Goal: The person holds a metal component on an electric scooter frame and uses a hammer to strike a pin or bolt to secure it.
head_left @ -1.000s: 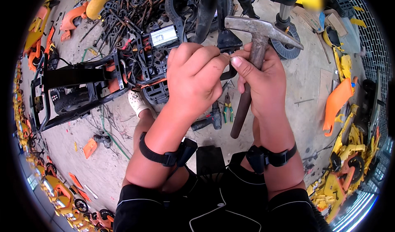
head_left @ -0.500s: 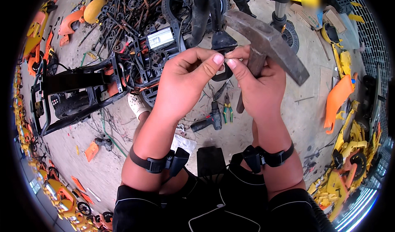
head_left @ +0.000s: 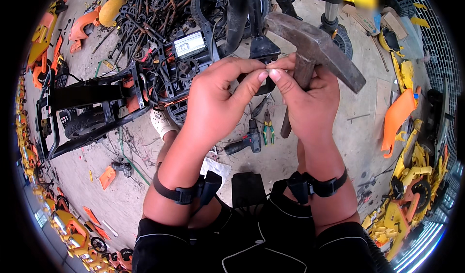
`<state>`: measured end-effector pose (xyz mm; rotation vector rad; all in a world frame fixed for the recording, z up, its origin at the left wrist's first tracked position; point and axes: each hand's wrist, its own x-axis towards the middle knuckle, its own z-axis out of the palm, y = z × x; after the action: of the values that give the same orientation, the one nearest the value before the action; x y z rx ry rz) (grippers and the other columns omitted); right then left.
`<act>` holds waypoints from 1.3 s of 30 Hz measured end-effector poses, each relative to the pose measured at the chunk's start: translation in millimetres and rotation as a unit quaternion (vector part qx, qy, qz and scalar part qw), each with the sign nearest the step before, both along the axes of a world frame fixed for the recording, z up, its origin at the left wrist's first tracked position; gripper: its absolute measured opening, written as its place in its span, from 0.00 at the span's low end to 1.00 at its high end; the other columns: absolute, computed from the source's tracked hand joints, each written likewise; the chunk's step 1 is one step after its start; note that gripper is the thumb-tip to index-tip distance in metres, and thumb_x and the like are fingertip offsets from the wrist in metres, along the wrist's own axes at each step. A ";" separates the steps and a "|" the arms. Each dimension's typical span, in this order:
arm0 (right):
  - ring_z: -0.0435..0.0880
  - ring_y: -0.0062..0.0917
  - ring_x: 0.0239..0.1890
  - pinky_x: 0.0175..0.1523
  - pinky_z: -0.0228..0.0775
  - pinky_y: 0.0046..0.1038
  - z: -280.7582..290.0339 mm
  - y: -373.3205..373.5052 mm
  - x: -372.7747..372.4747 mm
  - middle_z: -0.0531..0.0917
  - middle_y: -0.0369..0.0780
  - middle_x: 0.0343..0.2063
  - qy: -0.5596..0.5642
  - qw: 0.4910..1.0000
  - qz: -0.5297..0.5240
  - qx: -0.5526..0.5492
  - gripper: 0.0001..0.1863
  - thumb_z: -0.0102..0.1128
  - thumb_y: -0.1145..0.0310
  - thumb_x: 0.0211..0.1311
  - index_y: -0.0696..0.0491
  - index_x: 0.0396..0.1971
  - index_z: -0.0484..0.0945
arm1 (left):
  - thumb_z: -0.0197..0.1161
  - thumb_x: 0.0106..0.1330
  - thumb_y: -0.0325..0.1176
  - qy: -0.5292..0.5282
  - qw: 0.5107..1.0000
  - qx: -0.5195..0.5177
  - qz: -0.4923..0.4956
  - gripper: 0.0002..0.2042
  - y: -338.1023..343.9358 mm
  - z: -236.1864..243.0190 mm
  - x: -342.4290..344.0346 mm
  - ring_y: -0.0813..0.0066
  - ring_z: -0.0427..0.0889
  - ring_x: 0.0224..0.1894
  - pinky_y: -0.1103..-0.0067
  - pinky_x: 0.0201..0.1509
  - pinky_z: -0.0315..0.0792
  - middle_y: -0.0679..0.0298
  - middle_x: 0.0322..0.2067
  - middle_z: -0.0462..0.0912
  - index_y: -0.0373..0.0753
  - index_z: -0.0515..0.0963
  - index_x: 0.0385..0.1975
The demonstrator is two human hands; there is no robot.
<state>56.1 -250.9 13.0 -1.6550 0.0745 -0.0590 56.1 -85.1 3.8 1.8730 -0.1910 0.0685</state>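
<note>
My right hand (head_left: 315, 98) is closed round the handle of a hammer (head_left: 317, 48), whose heavy, worn steel head sticks up above the knuckles. Its thumb and forefinger also pinch toward my left hand (head_left: 218, 98). The left thumb and forefinger are pressed together at the same spot, thumb tips nearly touching. Whatever sits between the fingertips is too small and too covered to name. Right behind the fingers stands a dark metal part (head_left: 264, 48) of a black frame, partly hidden by my hands.
A cordless drill (head_left: 246, 140) and green-handled pliers (head_left: 268, 128) lie on the floor below my hands. To the left lies a stripped black vehicle frame (head_left: 97, 95). Rusty metal rods (head_left: 145, 19) are heaped beyond it. Orange panels (head_left: 399, 120) and yellow parts line the right side.
My hands have shifted slightly, and the thumb tips have come a bit closer together. The hammer has tilted a little and moved slightly right with my right hand.
</note>
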 end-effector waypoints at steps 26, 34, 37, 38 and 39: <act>0.73 0.11 0.21 0.24 0.65 0.15 -11.2 -2.4 16.3 0.88 0.42 0.40 0.005 0.999 -0.024 0.034 0.16 0.66 0.77 0.66 0.59 0.49 0.71 | 0.72 0.60 0.24 -0.123 0.987 0.095 0.040 0.06 -9.0 -9.2 18.4 0.71 0.80 0.33 0.77 0.39 0.75 0.60 0.32 0.85 0.35 0.84 0.36; 0.73 0.12 0.22 0.24 0.65 0.14 -14.1 -19.1 26.1 0.87 0.43 0.40 0.008 0.997 -0.040 0.060 0.14 0.63 0.76 0.68 0.60 0.50 0.72 | 0.70 0.59 0.27 -0.049 0.991 0.083 0.093 0.05 -16.0 -20.3 33.4 0.63 0.81 0.35 0.71 0.41 0.75 0.59 0.33 0.83 0.35 0.84 0.34; 0.73 0.12 0.22 0.24 0.65 0.14 -12.8 -20.4 26.5 0.87 0.43 0.40 0.017 0.997 -0.044 0.065 0.14 0.63 0.75 0.69 0.60 0.50 0.71 | 0.71 0.59 0.28 0.003 0.994 0.055 0.099 0.07 -17.4 -18.6 35.3 0.67 0.80 0.33 0.73 0.39 0.75 0.60 0.32 0.82 0.35 0.84 0.35; 0.73 0.12 0.22 0.24 0.65 0.14 -12.5 -20.5 26.2 0.87 0.43 0.40 0.016 0.997 -0.042 0.055 0.14 0.63 0.75 0.69 0.60 0.50 0.71 | 0.71 0.59 0.28 0.024 0.994 0.042 0.100 0.07 -17.1 -18.3 35.7 0.69 0.79 0.32 0.74 0.38 0.75 0.60 0.32 0.82 0.35 0.85 0.36; 0.73 0.12 0.22 0.24 0.65 0.14 -12.0 -20.4 25.6 0.87 0.42 0.39 0.015 0.998 -0.040 0.045 0.14 0.63 0.75 0.69 0.60 0.50 0.71 | 0.71 0.59 0.29 0.034 0.994 0.034 0.099 0.08 -16.4 -19.4 36.2 0.70 0.78 0.31 0.75 0.37 0.74 0.61 0.32 0.82 0.35 0.85 0.36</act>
<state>81.7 -271.3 1.0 -1.5626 0.1649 -0.0910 92.3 -101.5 -15.6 1.9542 0.0402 0.1354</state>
